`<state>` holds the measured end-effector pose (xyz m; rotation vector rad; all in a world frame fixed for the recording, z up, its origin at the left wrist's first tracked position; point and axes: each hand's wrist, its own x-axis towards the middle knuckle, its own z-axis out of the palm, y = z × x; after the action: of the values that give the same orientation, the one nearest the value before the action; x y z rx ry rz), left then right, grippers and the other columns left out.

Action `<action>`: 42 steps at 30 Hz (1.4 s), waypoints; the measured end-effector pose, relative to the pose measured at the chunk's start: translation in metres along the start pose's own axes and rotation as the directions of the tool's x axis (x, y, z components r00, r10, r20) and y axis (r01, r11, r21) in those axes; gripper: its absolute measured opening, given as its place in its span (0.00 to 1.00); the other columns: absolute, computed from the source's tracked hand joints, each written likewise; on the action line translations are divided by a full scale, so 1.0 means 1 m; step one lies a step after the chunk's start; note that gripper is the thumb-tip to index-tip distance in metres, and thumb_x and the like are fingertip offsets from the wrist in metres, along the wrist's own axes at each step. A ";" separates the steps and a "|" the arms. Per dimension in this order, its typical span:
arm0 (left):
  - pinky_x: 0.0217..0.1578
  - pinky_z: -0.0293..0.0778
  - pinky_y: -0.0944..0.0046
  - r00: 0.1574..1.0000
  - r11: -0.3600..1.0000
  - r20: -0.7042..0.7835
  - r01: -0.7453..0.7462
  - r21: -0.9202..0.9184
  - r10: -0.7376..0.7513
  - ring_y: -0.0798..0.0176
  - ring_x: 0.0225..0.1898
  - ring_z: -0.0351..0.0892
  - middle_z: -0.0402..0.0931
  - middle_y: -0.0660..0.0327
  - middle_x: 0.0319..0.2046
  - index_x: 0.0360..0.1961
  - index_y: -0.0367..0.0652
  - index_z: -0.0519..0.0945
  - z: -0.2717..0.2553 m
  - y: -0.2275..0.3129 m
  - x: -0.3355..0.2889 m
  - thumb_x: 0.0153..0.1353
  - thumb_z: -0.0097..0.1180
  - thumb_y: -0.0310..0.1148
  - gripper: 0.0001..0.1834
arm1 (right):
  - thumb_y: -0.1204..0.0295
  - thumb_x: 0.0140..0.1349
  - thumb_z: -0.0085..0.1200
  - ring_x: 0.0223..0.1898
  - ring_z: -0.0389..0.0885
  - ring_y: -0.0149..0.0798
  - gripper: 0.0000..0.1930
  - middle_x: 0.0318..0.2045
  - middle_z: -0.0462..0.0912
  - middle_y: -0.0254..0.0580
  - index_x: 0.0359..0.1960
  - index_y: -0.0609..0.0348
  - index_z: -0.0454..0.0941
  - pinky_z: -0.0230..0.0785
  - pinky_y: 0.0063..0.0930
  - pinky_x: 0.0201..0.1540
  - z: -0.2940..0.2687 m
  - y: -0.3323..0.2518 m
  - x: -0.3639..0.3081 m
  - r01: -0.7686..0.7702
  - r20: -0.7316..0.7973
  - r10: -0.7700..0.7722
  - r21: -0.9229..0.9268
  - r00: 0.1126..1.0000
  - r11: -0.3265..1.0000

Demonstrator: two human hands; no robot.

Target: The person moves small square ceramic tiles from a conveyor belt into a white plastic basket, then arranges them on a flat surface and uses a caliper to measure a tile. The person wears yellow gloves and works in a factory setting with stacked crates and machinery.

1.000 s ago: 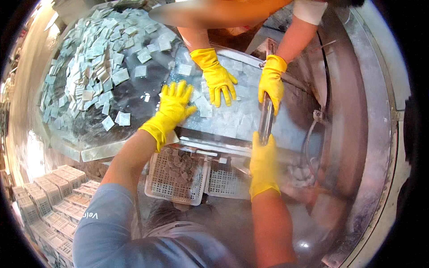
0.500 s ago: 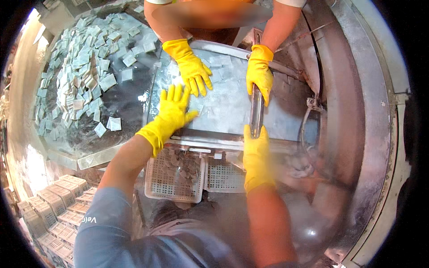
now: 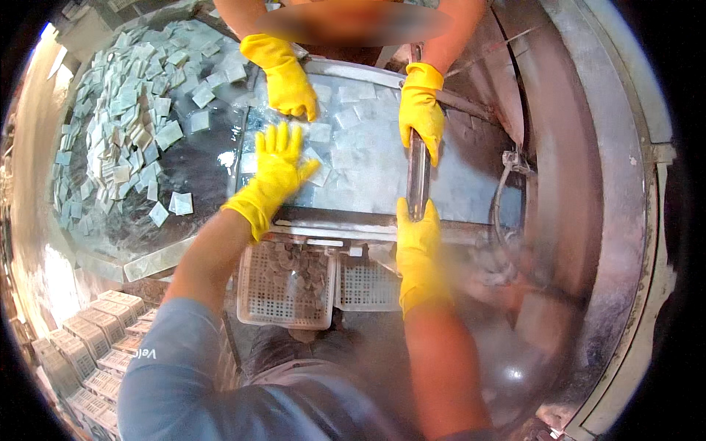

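Heap of pale square blocks (image 3: 125,125) on dark surface at left; two white perforated baskets (image 3: 287,283) below tray edge; stacked white crates (image 3: 81,345) at lower left

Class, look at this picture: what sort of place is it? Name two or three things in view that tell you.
Probably a food-processing workshop, perhaps for frozen goods. Two people in yellow rubber gloves work at a metal tray of pale square blocks; more squares lie heaped on a steel table, and slotted plastic baskets sit below.
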<state>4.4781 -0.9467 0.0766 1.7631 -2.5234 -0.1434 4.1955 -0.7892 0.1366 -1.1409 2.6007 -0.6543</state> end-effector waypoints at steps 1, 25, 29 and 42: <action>0.77 0.35 0.31 1.000 1.000 0.012 -0.022 0.005 0.022 0.33 0.80 0.47 0.52 0.41 0.79 0.80 0.46 0.59 -0.014 0.031 -0.011 0.66 0.53 0.67 0.50 | 0.40 0.61 0.64 0.55 0.83 0.60 0.38 0.55 0.85 0.58 0.62 0.60 0.79 0.74 0.49 0.60 -0.007 -0.002 0.000 -0.013 0.005 0.014 -0.019 1.000 1.000; 0.74 0.50 0.33 1.000 0.997 0.018 0.014 -0.071 -0.012 0.29 0.75 0.58 0.59 0.39 0.75 0.76 0.48 0.66 -0.007 0.005 -0.027 0.67 0.57 0.49 0.38 | 0.38 0.60 0.64 0.52 0.85 0.61 0.39 0.49 0.87 0.58 0.61 0.59 0.81 0.76 0.50 0.57 -0.003 -0.001 0.002 0.004 0.017 -0.005 0.054 1.000 0.999; 0.75 0.50 0.35 0.995 0.998 0.077 -0.055 -0.021 0.056 0.29 0.75 0.57 0.58 0.37 0.75 0.77 0.45 0.63 -0.008 0.019 -0.066 0.65 0.61 0.52 0.44 | 0.38 0.59 0.64 0.49 0.86 0.61 0.37 0.47 0.88 0.58 0.59 0.56 0.82 0.77 0.51 0.54 0.006 0.009 0.003 0.032 -0.081 -0.036 -0.044 0.996 0.999; 0.72 0.56 0.32 0.916 0.927 -0.269 -0.345 -0.145 0.298 0.36 0.70 0.68 0.71 0.42 0.68 0.68 0.42 0.74 0.017 0.080 -0.042 0.62 0.64 0.46 0.36 | 0.39 0.59 0.64 0.46 0.86 0.61 0.34 0.44 0.88 0.57 0.55 0.54 0.82 0.78 0.52 0.50 0.006 0.004 0.004 0.034 -0.051 -0.034 -0.002 0.998 0.999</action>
<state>4.4163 -0.8792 0.0688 1.1929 -2.4818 -0.1365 4.1925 -0.7917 0.1296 -1.1863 2.6290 -0.6985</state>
